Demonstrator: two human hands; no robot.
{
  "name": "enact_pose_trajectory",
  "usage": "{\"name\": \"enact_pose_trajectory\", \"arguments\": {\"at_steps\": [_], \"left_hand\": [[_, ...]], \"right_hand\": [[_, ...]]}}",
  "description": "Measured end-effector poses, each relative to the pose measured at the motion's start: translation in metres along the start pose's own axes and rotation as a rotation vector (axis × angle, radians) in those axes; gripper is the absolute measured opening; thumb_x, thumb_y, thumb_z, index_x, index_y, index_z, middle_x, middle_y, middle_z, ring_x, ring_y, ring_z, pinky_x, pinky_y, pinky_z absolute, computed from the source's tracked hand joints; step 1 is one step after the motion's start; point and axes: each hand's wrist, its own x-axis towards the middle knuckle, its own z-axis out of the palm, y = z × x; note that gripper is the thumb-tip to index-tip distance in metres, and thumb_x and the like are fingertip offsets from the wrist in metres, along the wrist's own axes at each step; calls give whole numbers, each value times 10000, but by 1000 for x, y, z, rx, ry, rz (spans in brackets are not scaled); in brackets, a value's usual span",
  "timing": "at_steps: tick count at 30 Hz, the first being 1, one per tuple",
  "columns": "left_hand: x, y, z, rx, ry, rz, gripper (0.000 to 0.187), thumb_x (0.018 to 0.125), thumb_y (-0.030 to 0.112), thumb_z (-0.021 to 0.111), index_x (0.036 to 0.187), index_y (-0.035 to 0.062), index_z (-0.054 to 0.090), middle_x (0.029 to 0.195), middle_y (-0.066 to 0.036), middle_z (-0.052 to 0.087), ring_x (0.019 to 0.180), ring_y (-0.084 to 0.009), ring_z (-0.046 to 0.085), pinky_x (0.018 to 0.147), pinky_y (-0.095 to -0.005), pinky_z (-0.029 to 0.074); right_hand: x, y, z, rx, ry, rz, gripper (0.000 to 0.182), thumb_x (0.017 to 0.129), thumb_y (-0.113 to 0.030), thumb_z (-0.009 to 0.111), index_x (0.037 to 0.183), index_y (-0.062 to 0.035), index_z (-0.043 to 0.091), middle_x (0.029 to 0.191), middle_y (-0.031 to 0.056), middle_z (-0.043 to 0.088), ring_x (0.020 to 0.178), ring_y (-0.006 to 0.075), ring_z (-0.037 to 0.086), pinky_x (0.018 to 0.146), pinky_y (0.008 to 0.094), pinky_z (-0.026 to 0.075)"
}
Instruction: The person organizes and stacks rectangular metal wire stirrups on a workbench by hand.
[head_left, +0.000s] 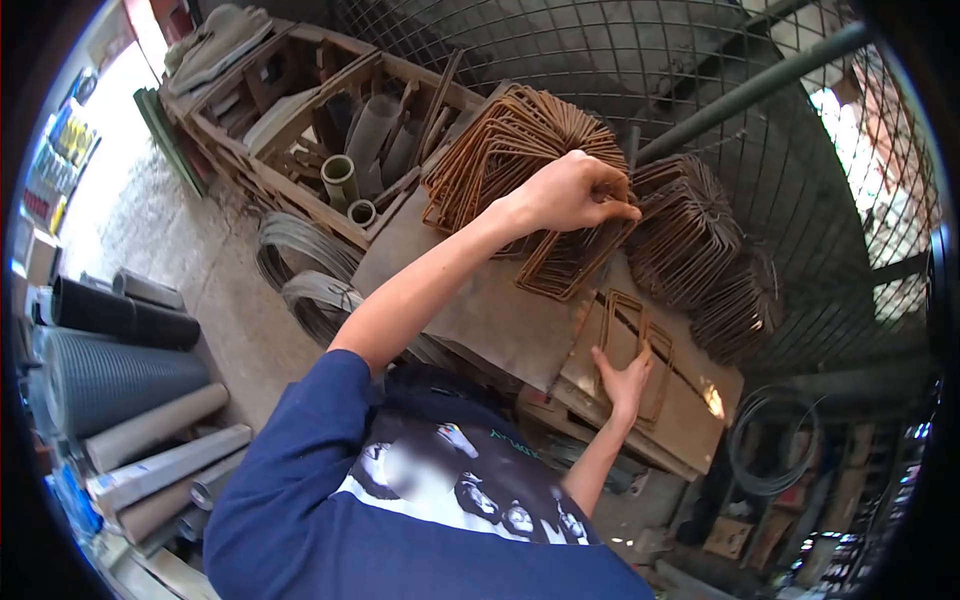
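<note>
My left hand [585,195] is closed in a pinch above the large pile of rusty bent-wire frames [515,140]; what sits between its fingers, if anything, is too small to make out. Narrower rusty frames [560,265] hang below that hand at the pile's lower side. Lower right, my right hand [626,382] rests with thumb and fingers apart against flat rectangular wire frames [655,375] lying on the board [690,425]. Its fingertips touch the edge of one frame.
More bundled rusty frames [685,230] stand against the wire mesh [600,50]. A wooden crate [285,200] with tubes is at the upper left, with wire coils [305,255] beside it. Mesh rolls [130,380] lie at the left. A wire coil [775,440] hangs at the right.
</note>
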Motion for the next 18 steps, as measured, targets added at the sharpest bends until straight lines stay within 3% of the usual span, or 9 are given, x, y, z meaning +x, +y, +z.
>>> {"name": "enact_pose_trajectory", "arguments": {"at_steps": [6, 13, 18], "left_hand": [[2, 3, -3, -20, -118, -108, 329, 785, 310, 769, 761, -4, 675, 601, -76, 596, 527, -127, 483, 523, -303, 405], [12, -2, -8, -2, -193, -150, 306, 772, 306, 780, 832, 10, 726, 685, -66, 671, 629, -108, 595, 618, -261, 486], [13, 2, -11, 28, -193, -184, 318, 764, 323, 788, 786, 13, 722, 594, -18, 589, 549, -76, 450, 515, -255, 370]], "right_hand": [[-2, 13, 8, -2, 38, -43, 1011, 615, -423, 860, 1377, 6, 353, 1318, 279, 437, 1221, 415, 449, 998, 471, 402], [1, 14, -9, 114, 46, -57, 947, 634, -374, 860, 1364, -9, 381, 1254, 259, 515, 1162, 380, 512, 982, 445, 414], [10, 30, -14, 261, 77, 25, 999, 621, -353, 865, 1383, 10, 329, 1222, 270, 529, 1135, 392, 530, 983, 453, 402]]}}
